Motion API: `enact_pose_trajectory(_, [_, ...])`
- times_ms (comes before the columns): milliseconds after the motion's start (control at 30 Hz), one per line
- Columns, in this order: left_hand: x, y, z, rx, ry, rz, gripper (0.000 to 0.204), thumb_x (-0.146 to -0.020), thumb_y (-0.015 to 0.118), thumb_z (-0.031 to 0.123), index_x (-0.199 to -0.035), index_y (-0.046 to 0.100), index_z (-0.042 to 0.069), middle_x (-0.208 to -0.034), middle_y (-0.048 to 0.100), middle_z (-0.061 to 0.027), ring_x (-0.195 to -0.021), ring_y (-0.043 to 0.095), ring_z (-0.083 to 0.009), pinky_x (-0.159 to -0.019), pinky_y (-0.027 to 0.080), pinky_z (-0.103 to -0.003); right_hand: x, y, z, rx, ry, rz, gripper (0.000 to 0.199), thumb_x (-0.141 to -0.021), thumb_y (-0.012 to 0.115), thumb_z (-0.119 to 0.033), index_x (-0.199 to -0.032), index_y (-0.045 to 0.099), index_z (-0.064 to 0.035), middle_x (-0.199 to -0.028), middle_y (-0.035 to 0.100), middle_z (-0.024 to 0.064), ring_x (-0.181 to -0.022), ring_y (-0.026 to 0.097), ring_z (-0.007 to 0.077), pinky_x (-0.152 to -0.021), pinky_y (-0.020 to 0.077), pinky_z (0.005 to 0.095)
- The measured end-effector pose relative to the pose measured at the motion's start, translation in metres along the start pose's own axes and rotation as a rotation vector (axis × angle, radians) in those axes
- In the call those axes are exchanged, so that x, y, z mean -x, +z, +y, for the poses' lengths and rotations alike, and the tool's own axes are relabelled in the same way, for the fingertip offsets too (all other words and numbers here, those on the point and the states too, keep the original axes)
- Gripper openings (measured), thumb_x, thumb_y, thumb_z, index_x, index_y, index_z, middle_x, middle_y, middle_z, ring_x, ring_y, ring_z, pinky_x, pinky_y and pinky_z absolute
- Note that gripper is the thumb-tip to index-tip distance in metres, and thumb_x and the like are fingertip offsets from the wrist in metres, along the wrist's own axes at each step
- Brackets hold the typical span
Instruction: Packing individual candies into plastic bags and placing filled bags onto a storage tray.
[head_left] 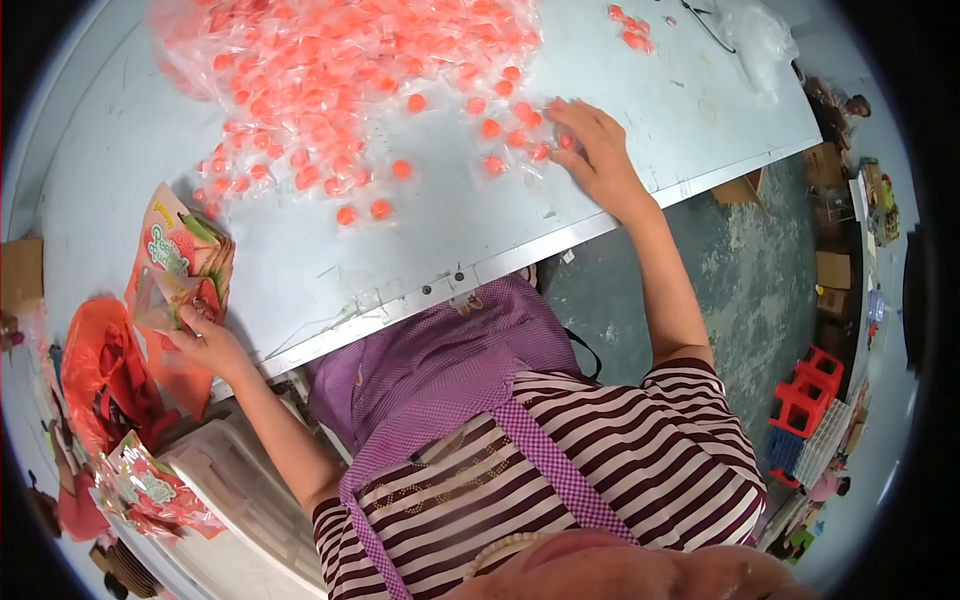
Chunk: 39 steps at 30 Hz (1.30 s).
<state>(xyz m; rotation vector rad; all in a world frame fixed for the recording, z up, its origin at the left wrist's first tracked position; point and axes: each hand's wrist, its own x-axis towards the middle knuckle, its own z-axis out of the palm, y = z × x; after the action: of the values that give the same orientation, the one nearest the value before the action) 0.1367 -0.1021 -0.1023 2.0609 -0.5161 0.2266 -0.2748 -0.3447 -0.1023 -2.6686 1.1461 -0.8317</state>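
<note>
At the table's left edge, my left hand [210,348] has its fingers closed on a printed pouch [165,290] with strawberry-like artwork. More pouches of the same kind [218,262] are bunched right behind it. My right hand [603,160] rests on the tabletop at the right, thumb and fingers apart in a curve around a few small round orange-red pieces in clear wrappers [566,142]. Several more wrapped pieces [491,128] lie just left of its fingertips. A large heap of them [330,70] covers the far left and middle of the table.
The metal-edged table [450,225] spans the view. On its far right lie a small cluster of wrapped pieces [632,30] and a clear plastic bag [755,40]. A red plastic bag [105,360] and filled pouches [150,480] sit left. Red stools [805,390] stand right.
</note>
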Motion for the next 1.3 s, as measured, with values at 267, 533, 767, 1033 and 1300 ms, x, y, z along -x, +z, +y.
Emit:
enact_pose_trajectory(267, [-0.007, 0.005, -0.001, -0.023, 0.032, 0.022, 0.048, -0.092, 0.047, 0.033, -0.111, 0.046, -0.012, -0.111, 0.053, -0.0283, -0.100, 0.053, -0.0342, -0.086, 0.042, -0.038, 0.002, 0.007, 0.040, -0.226, 0.054, 0.030, 0.021, -0.078, 0.061, -0.006, -0.098, 0.056, -0.0055, -0.101, 0.056, 0.0105, -0.096, 0.049, 0.0293, -0.089, 0.0365, 0.0386])
enact_pose_trajectory(533, [-0.002, 0.007, -0.028, -0.148, 0.131, 0.007, 0.042, -0.093, 0.043, 0.032, -0.118, 0.050, -0.001, -0.120, 0.050, -0.0244, -0.112, 0.046, -0.0385, -0.095, 0.035, -0.042, 0.014, 0.013, 0.035, -0.084, 0.108, -0.065, 0.026, -0.086, 0.051, -0.009, -0.110, 0.055, 0.0000, -0.123, 0.049, 0.0183, -0.117, 0.041, 0.0324, -0.100, 0.0306, 0.0407])
enact_pose_trajectory(767, [-0.002, 0.001, -0.027, -0.010, 0.165, 0.085, 0.014, -0.081, 0.059, 0.016, -0.086, 0.053, 0.004, -0.126, 0.047, -0.0223, -0.112, 0.047, -0.0350, -0.097, 0.030, -0.048, 0.020, 0.009, 0.038, -0.170, 0.038, -0.148, 0.030, -0.090, 0.049, -0.016, -0.115, 0.050, 0.0017, -0.122, 0.044, 0.0184, -0.113, 0.041, 0.0316, -0.095, 0.0349, 0.0380])
enact_pose_trajectory(1033, [0.002, 0.014, -0.025, -0.019, 0.274, 0.172, 0.011, -0.080, 0.062, 0.013, -0.086, 0.055, 0.007, -0.082, 0.055, -0.0087, -0.082, 0.053, -0.0286, -0.095, 0.029, -0.044, 0.014, 0.014, 0.043, -0.198, 0.036, -0.099, 0.030, -0.091, 0.047, -0.017, -0.114, 0.050, 0.0025, -0.125, 0.041, 0.0197, -0.113, 0.041, 0.0324, -0.093, 0.0372, 0.0401])
enact_pose_trajectory(1300, [-0.004, 0.013, -0.030, 0.078, 0.210, 0.046, 0.013, -0.082, 0.058, 0.017, -0.085, 0.055, 0.005, -0.139, 0.032, -0.0223, -0.127, 0.035, -0.0343, -0.101, 0.021, -0.053, 0.014, 0.007, 0.043, 0.002, -0.084, -0.113, 0.030, -0.091, 0.047, -0.017, -0.113, 0.051, 0.0027, -0.123, 0.044, 0.0196, -0.112, 0.043, 0.0321, -0.091, 0.0380, 0.0393])
